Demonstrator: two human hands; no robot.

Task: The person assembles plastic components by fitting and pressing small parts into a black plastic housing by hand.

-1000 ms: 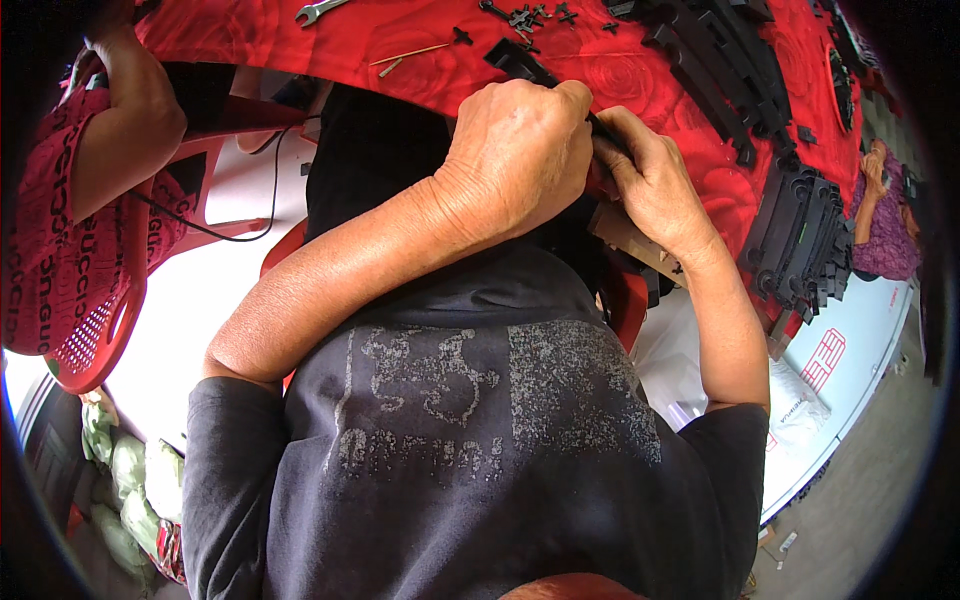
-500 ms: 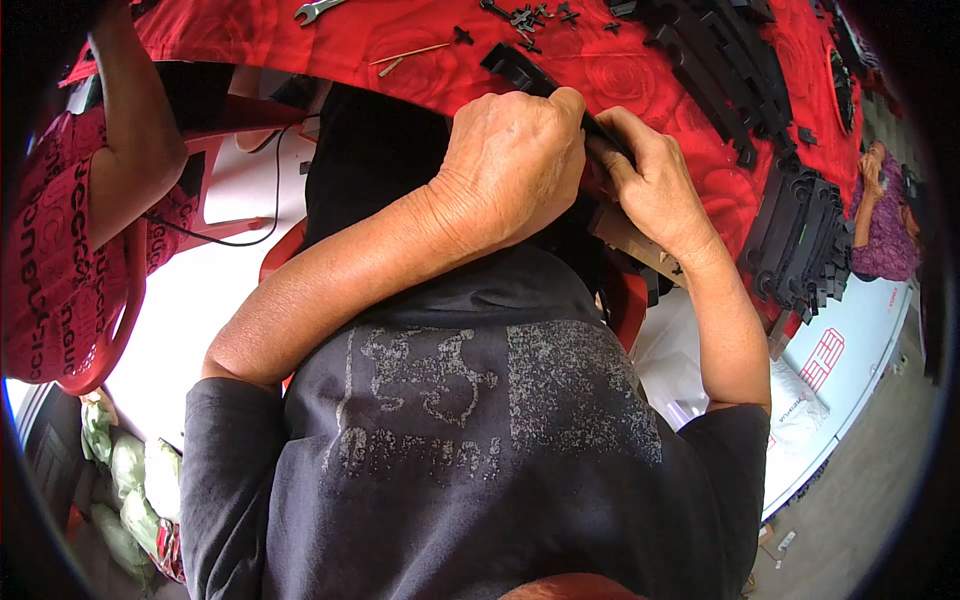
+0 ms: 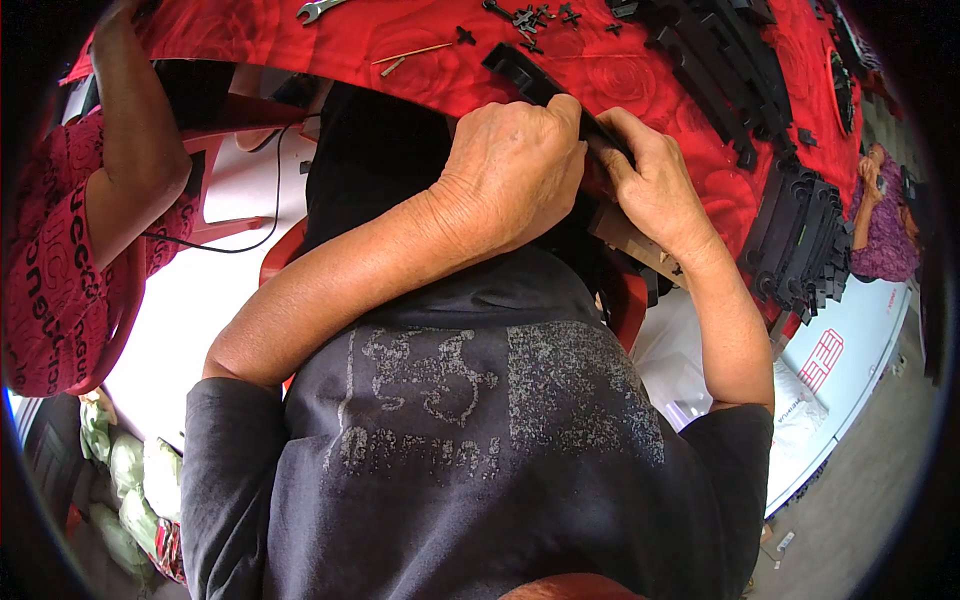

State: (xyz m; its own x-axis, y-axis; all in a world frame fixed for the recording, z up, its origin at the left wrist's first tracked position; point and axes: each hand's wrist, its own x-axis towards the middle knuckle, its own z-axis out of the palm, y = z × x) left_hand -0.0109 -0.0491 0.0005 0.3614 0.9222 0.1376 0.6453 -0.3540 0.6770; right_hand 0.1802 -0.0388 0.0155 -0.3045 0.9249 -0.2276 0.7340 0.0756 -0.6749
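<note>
A long, narrow black plastic part (image 3: 522, 72) slants over the front edge of the red-covered table. My left hand (image 3: 515, 165) is closed in a fist over its middle, with the thumb side up; the fingertips are hidden from view. My right hand (image 3: 652, 180) grips the nearer end of the same part, its thumb and fingers bent around it. The two hands are close together, just in front of my chest. Several small black cross-shaped pieces (image 3: 530, 18) lie on the cloth beyond the part.
A wrench (image 3: 318, 10) and a thin wooden stick (image 3: 412, 54) lie on the red tablecloth (image 3: 270, 40). Long black parts (image 3: 695, 85) and a stack of black parts (image 3: 797, 235) sit to the right. Another person's arm (image 3: 140, 150) is at left; someone in purple (image 3: 886, 225) is far right.
My left hand has dipped very slightly toward me; both hands keep their places on the part. The other person's arm at left has shifted a little.
</note>
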